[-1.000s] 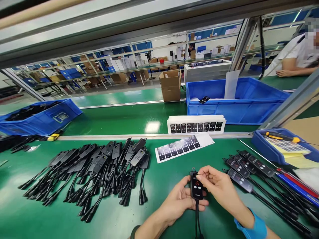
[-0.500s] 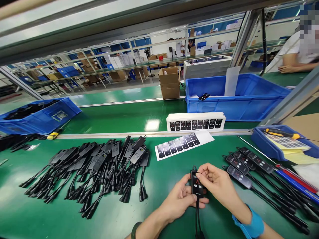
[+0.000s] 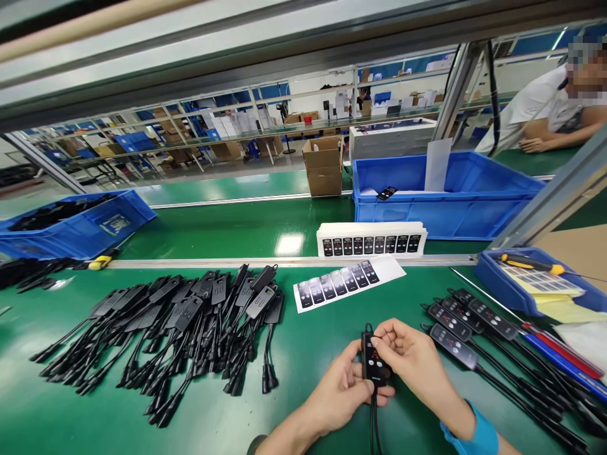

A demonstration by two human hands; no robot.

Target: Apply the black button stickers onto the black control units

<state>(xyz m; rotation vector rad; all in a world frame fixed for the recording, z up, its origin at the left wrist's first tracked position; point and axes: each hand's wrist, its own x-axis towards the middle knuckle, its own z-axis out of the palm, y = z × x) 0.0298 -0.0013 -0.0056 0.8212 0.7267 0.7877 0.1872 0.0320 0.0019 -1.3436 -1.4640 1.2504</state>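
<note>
Left hand [image 3: 339, 388] grips the black controller [image 3: 374, 370] over the near side of the counter [image 3: 109, 423], right of centre; right hand [image 3: 410, 357], curled, touches its upper face, any pinch unclear. Probably light, stiff, smooth; best held by its sides, not the cables [image 3: 374, 420].

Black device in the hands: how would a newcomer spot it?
Low in view, over the green table, find the left hand. It holds the black device, right hand at its top. Unlike the devices lying to either side, only this one is held.
</note>
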